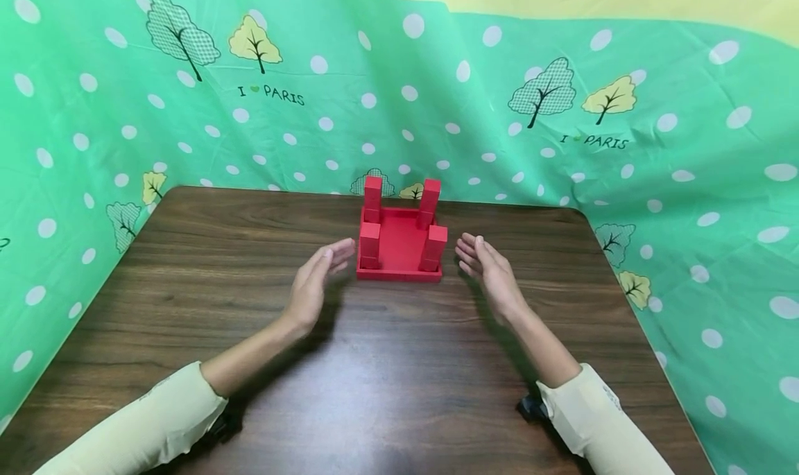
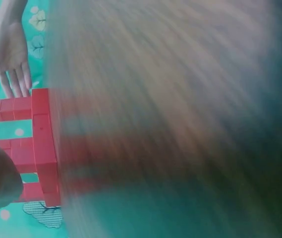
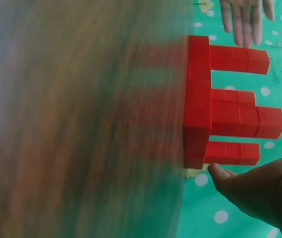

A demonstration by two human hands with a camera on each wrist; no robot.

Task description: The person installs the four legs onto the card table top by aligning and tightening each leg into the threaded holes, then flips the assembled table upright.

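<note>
A shallow red tray lies on the table, with a stack of red blocks rising at each corner, such as the front left stack and the front right stack. My left hand is held just left of the tray, fingers straight, palm turned toward it. On the other side my right hand mirrors it, fingers extended and a small gap from the tray. Neither hand holds anything. In the right wrist view the thumb overlaps the tray's lower end. Side-on, the stacks show as separate blocks set end to end.
The dark wood table has a glossy surface that reflects the tray. Behind and beside it hangs a green dotted curtain printed with trees, close to the table's back edge. Black straps sit under both sleeves.
</note>
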